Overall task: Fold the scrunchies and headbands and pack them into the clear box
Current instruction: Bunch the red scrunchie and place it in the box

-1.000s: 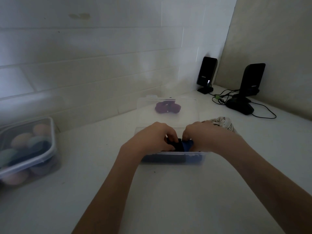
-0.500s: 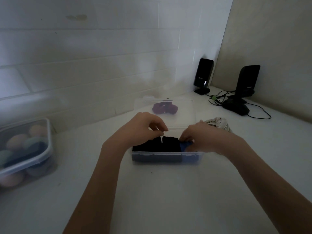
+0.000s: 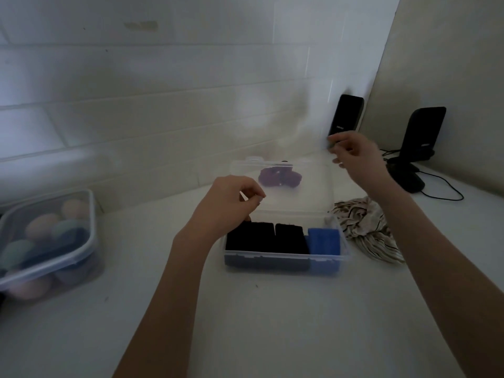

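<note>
The clear box [image 3: 283, 258] sits open mid-table, its lid [image 3: 300, 197] raised behind it. Inside lie two folded black headbands [image 3: 263, 238] side by side and a folded blue one [image 3: 324, 240] at the right end. A purple scrunchie [image 3: 278, 178] shows through the lid, behind the box. A striped beige scrunchie [image 3: 364, 227] lies on the table right of the box. My left hand [image 3: 229, 205] hovers over the box's left end, fingers curled, holding nothing. My right hand [image 3: 354, 156] is raised above the lid's right corner, fingers loosely apart and empty.
A lidded clear container [image 3: 46, 241] of pastel sponge-like balls stands at the left. Two black speakers [image 3: 346, 115] [image 3: 417, 143] with trailing cables occupy the back right corner. A tiled wall runs behind the table.
Both hands have lifted out of the box: the left rose slightly, the right swung up and back to the right. The folded black and blue headbands stay in the box.
</note>
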`<state>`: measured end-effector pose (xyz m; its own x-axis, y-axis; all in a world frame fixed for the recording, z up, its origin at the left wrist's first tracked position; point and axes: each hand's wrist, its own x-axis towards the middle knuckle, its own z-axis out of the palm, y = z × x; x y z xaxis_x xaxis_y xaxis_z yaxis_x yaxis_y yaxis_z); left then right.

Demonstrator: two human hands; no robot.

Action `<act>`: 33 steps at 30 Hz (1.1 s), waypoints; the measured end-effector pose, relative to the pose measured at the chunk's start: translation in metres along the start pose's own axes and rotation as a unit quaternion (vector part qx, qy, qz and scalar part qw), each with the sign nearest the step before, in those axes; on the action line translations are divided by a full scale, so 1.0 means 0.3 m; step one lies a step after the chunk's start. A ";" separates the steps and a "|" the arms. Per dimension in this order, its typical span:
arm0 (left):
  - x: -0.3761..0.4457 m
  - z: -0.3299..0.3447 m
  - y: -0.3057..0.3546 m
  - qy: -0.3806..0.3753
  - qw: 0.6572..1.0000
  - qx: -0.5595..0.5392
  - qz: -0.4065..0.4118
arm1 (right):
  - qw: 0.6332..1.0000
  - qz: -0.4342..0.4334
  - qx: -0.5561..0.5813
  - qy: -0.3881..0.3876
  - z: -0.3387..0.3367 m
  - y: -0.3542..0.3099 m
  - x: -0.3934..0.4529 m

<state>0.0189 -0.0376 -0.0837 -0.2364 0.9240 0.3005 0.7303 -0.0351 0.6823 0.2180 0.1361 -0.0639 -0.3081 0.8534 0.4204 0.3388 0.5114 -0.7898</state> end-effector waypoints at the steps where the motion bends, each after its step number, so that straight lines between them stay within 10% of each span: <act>1: 0.000 0.003 -0.003 -0.006 1.000 0.010 -0.001 | 0.999 0.011 0.013 -0.032 0.023 0.028 0.020; 8: 0.005 0.009 -0.014 0.015 1.000 0.019 -0.002 | 0.973 0.041 0.013 -0.225 0.112 0.105 0.061; 15: 0.004 0.020 -0.016 0.006 1.000 0.030 -0.001 | 0.941 0.046 -0.167 -0.291 0.152 0.116 0.090; 19: 0.004 0.021 -0.019 0.007 1.000 0.029 -0.004 | 0.946 -0.007 -0.090 -0.311 0.169 0.123 0.057; 25: 0.006 0.029 -0.025 0.001 0.999 0.041 -0.007 | 0.965 0.001 -0.220 -0.146 0.140 0.185 0.082; 29: 0.009 0.039 -0.026 0.015 0.999 0.030 -0.019 | 0.993 0.069 -0.005 0.094 0.053 0.108 0.065; 33: 0.009 0.054 -0.015 0.013 0.999 0.009 -0.035 | 0.981 0.020 0.165 0.097 -0.033 -0.029 0.022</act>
<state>0.0253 -0.0288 -0.0967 -0.3038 0.9134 0.2710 0.7232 0.0359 0.6897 0.2219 0.1383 -0.0497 -0.1155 0.8912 0.4386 0.0315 0.4446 -0.8952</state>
